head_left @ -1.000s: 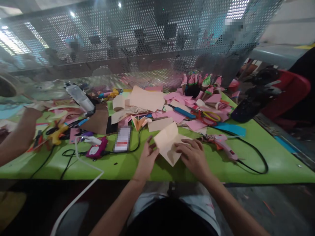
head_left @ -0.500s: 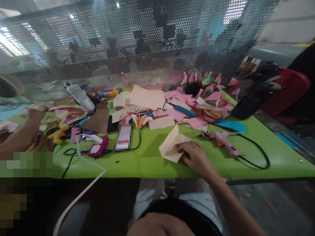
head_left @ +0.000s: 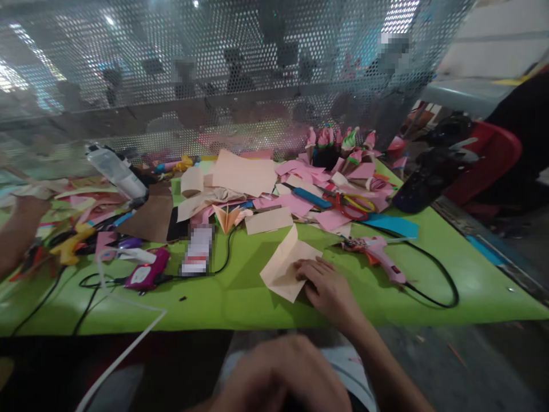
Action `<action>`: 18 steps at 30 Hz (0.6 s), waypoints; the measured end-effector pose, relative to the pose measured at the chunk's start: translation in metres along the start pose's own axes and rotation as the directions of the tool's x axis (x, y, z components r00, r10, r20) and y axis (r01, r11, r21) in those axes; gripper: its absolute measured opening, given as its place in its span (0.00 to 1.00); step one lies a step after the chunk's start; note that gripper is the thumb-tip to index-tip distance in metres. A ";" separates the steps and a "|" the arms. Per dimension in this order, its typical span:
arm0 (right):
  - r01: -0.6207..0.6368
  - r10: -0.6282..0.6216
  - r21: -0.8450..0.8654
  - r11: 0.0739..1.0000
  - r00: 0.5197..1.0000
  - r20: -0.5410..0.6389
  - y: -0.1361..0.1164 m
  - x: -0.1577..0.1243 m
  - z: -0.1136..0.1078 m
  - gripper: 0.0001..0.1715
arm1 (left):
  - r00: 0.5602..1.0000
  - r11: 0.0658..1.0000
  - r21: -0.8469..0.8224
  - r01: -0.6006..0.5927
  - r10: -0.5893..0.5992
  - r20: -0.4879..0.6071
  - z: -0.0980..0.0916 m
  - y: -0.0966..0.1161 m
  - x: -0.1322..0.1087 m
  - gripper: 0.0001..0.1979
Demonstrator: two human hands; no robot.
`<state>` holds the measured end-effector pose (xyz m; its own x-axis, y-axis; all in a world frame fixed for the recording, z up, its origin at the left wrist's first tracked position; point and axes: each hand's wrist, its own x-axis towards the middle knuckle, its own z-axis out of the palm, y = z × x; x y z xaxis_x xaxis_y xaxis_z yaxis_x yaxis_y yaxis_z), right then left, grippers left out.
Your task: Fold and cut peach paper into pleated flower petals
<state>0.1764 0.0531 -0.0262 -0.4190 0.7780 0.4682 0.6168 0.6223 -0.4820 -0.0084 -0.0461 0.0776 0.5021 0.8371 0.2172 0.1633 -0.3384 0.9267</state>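
Nearest, the left hand [head_left: 283, 366] loomed blurred and cut off at the bottom, its fingers too smeared to tell spread from closed. A strip of green table [head_left: 231, 309] ran between the front edge and a creased cream sheet [head_left: 281, 263], one flap raised. The right hand [head_left: 330, 289] rested bent fingers on the sheet's right part; whether the thumb pinched it could not be told. Green surface opened leftward to a magenta device [head_left: 148, 272]; rightward, a pink glue gun [head_left: 384, 260] lay near the hand. Farther back, heaped paper scraps [head_left: 244, 171] covered the surface, another person's arm [head_left: 19, 229] was cut off at the left, and a perforated panel [head_left: 257, 103] dimmed the room into dark shapes.
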 end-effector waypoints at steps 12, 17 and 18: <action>0.012 -0.012 0.026 1.000 1.000 0.007 -0.004 -0.010 -0.004 0.17 | 0.952 0.563 0.795 0.225 -0.301 -0.057 -0.052 -0.088 0.039 0.20; 0.007 -0.009 0.034 0.999 0.998 0.070 0.001 -0.012 -0.014 0.14 | 0.954 0.517 0.823 0.235 -0.284 -0.094 -0.038 -0.088 0.032 0.18; 0.013 -0.015 0.026 1.000 0.998 0.067 0.002 -0.012 -0.015 0.15 | 0.956 0.507 0.829 0.236 -0.275 -0.104 -0.036 -0.088 0.030 0.18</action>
<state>0.1929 0.0441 -0.0216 -0.4721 0.7726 0.4245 0.5935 0.6346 -0.4950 -0.0380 0.0246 0.0137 0.3463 0.9380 -0.0150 0.9053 -0.3299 0.2675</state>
